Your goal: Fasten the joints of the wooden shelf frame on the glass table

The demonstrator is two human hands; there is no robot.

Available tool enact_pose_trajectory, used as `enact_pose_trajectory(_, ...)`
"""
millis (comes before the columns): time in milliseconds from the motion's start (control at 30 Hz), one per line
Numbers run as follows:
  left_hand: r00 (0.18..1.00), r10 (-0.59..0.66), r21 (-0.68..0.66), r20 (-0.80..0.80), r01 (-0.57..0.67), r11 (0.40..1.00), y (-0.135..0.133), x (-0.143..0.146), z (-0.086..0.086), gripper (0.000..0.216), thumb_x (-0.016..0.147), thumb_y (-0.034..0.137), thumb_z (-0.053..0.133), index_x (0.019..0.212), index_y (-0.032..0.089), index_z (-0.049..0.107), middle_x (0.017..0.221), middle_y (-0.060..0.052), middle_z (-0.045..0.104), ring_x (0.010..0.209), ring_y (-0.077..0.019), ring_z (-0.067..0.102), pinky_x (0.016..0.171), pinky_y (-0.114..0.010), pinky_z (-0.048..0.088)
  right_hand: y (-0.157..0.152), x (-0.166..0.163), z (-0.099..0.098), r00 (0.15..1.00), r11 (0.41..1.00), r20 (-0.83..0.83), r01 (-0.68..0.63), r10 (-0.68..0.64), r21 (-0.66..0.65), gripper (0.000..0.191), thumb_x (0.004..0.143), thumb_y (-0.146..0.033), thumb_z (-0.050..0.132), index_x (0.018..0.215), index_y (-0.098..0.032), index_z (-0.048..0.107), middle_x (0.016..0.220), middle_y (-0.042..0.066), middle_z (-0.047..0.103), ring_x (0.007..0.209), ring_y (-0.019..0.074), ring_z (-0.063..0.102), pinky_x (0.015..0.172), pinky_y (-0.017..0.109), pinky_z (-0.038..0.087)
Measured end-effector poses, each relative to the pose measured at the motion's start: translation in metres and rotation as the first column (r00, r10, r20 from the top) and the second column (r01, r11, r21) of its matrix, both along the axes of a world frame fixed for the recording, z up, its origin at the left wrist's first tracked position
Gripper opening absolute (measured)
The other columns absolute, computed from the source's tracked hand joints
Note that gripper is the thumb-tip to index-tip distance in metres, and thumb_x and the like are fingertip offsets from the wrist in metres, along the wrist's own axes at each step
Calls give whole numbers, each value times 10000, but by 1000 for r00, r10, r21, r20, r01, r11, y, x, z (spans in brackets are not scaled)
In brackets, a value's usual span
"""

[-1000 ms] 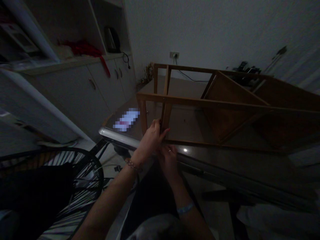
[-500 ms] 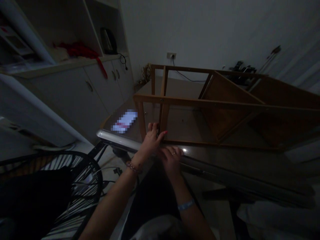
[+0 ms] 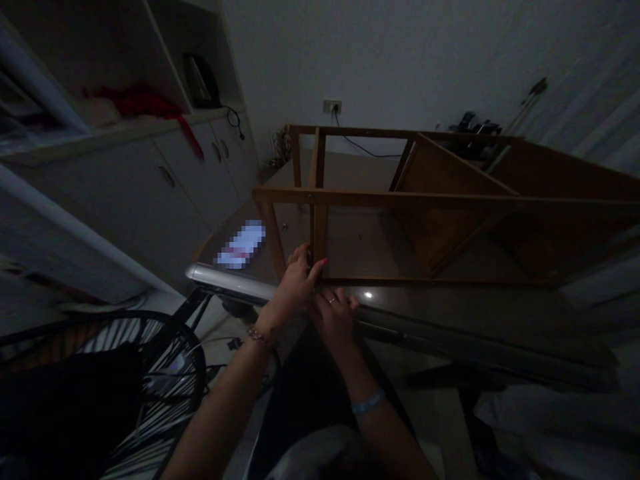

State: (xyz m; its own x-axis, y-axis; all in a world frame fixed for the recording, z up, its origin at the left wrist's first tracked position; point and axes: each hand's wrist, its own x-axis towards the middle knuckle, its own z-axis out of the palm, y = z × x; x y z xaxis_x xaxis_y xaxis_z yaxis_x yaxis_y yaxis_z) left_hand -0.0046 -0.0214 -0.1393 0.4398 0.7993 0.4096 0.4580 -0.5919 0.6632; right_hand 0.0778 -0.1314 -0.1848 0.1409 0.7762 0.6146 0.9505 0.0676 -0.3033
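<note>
A wooden frame (image 3: pixel 380 199) with slats and panels lies on its side on a dark glossy table (image 3: pixel 450 313). My left hand (image 3: pixel 296 281) is closed around the foot of one upright slat (image 3: pixel 318 233) near the table's front edge. Just below it, my right hand (image 3: pixel 333 313) rests against the frame's bottom rail with its fingers curled; what they hold is hidden. The room is dim.
A phone with a lit screen (image 3: pixel 240 245) lies on the table to the left of the frame. White cabinets (image 3: pixel 165 187) with shelves stand at the left. A black wire chair (image 3: pixel 125 373) is at the lower left. A wall socket (image 3: pixel 332 105) and cable sit behind.
Both hands stay at the foot of the slat. My right hand's fingers spread briefly, then curled back. The view has shifted a little to the right.
</note>
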Motion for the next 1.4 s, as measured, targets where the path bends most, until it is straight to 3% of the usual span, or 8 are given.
enact_pose_trajectory(167, 1000, 5, -6, 0, -5, 1000, 1, 0, -3, 528, 967, 507, 402, 1305, 106, 465, 1339, -217, 547, 1308, -309, 484, 1091, -472, 378, 2, 1, -1, 998, 999, -40, -38, 37, -18, 164, 978, -317, 531, 1075, -220, 620, 956, 54, 683, 906, 223, 531, 820, 366, 285)
enact_pose_trajectory(333, 1000, 9, 3, 4, -9, 1000, 0, 0, 1, 494, 964, 495, 416, 1248, 99, 505, 1257, -206, 600, 1260, -310, 521, 1075, -459, 394, 4, 2, 2, 987, 987, -50, -155, 153, -34, 132, 967, -254, 544, 913, -224, 660, 872, 42, 658, 879, 211, 541, 808, 349, 343)
enact_pose_trajectory(533, 999, 22, -13, 23, -22, 1000, -1, -1, 3, 493, 953, 503, 443, 1262, 121, 488, 1205, -184, 617, 1196, -309, 560, 1019, -461, 435, 7, 8, 7, 959, 962, -112, -268, 261, -59, 123, 937, -167, 568, 967, -211, 678, 927, 48, 683, 959, 217, 567, 909, 375, 425)
enact_pose_trajectory(933, 1000, 12, -12, 3, -12, 1000, -1, -1, 4, 459, 959, 477, 453, 1261, 134, 501, 1158, -158, 645, 1155, -293, 580, 1010, -442, 435, -3, 27, 33, 867, 857, -196, -490, 459, -160, 368, 899, -72, 579, 1209, -257, 648, 1102, 32, 707, 1111, 192, 579, 947, 358, 491)
enact_pose_trajectory(1067, 1000, 11, -30, 9, -11, 1000, -1, -1, 5, 491, 956, 484, 454, 1276, 113, 481, 1163, -172, 641, 1160, -300, 585, 1015, -452, 430, 1, 30, 32, 867, 855, -197, -489, 457, -172, 340, 876, -56, 606, 1137, -262, 677, 1062, 20, 711, 1081, 187, 594, 947, 357, 491)
enact_pose_trajectory(1400, 1000, -14, -38, 17, 15, 999, -4, -2, 7, 480, 959, 488, 440, 1276, 128, 469, 1185, -168, 627, 1180, -305, 560, 1000, -451, 439, 10, 19, 13, 921, 924, -121, -378, 369, -57, 103, 882, -142, 641, 950, -208, 681, 1006, 59, 653, 984, 216, 583, 899, 381, 498)
